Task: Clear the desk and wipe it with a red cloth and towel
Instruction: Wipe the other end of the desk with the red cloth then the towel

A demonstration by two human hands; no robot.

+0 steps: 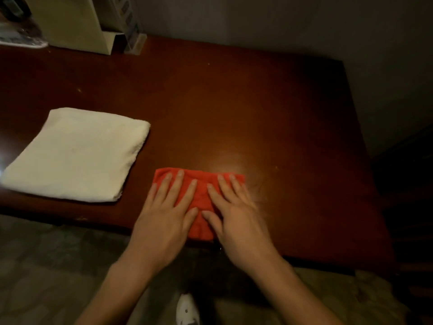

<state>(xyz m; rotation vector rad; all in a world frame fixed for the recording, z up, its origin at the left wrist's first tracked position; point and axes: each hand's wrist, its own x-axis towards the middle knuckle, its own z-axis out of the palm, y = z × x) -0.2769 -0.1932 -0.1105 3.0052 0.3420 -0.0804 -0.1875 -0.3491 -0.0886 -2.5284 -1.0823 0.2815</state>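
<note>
A red cloth [202, 198] lies folded flat on the dark brown wooden desk [234, 109], near the front edge. My left hand [166, 212] presses on its left half with fingers straight and spread. My right hand [234, 212] presses on its right half, fingers straight too, thumbs nearly meeting over the cloth's middle. A white towel [75, 156], folded into a thick rectangle, lies on the desk to the left, apart from both hands.
A cream box [77, 22] and a clear plastic case [133, 31] stand at the desk's back left, next to a bag [18, 31]. A grey wall runs behind and to the right. A white shoe [187, 308] shows on the floor below.
</note>
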